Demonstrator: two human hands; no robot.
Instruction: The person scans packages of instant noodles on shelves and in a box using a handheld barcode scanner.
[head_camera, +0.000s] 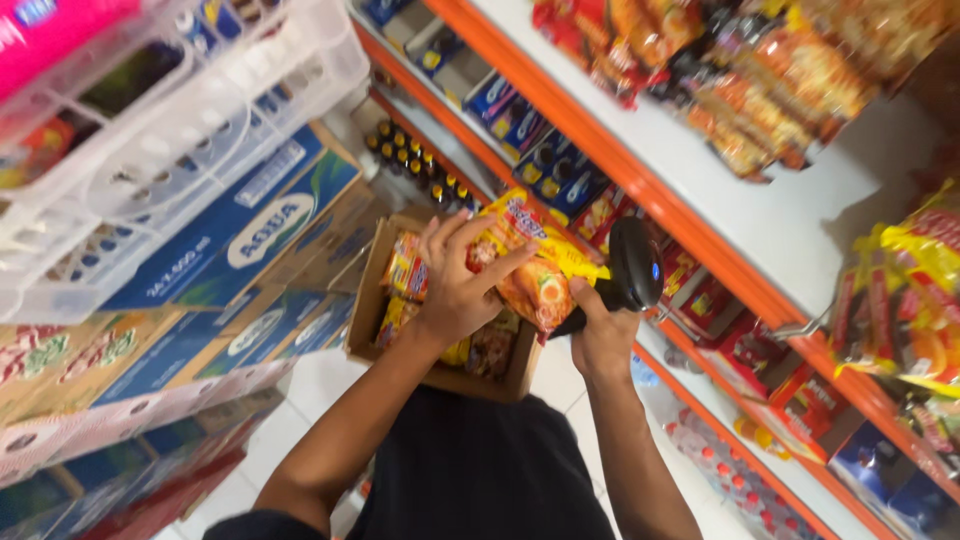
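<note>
My left hand holds a yellow and orange noodle packet above an open cardboard box filled with more such packets. My right hand grips a black handheld scanner whose head sits right beside the packet. Both hands are close together in the middle of the view, over my dark-clothed lap.
Orange-edged white shelves run along the right with snack bags, blue packs and small bottles. On the left, blue and white cartons are stacked under a white plastic crate. White tiled floor lies below.
</note>
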